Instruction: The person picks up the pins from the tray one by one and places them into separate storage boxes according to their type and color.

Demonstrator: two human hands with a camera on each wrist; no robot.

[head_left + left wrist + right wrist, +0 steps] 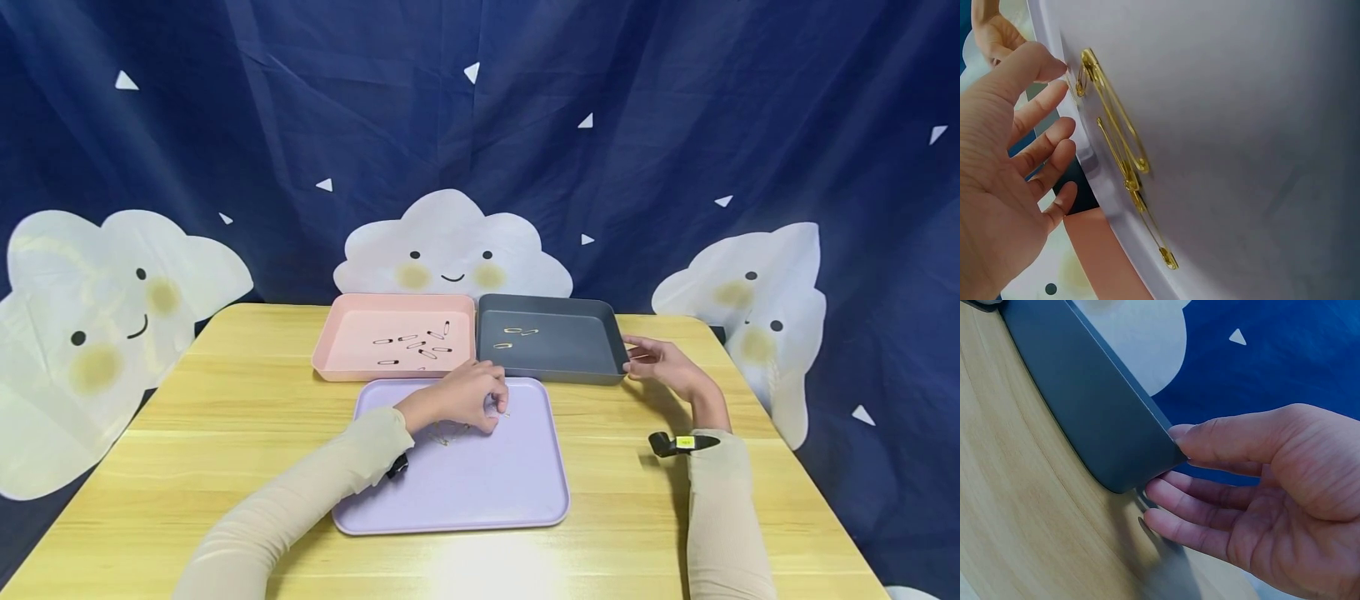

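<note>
Over the lilac tray (450, 500), my left hand (467, 395) pinches a small gold safety pin (507, 414) between thumb and index finger; the fingertips partly hide it. Beneath and beside that hand several gold safety pins (1113, 119) lie in a loose cluster on the lilac surface. My right hand (663, 364) holds the right end of the dark grey tray (555, 375). In the right wrist view its thumb (1216, 437) rests on the rim near the corner, with the other fingers by the outer wall. Gold safety pins (513, 331) lie inside the grey tray.
A pink tray (352, 373) stands against the left side of the grey one and holds several black safety pins (416, 344). All the trays sit on a wooden table (187, 467). Behind it hangs a dark blue curtain (420, 108) with cloud prints.
</note>
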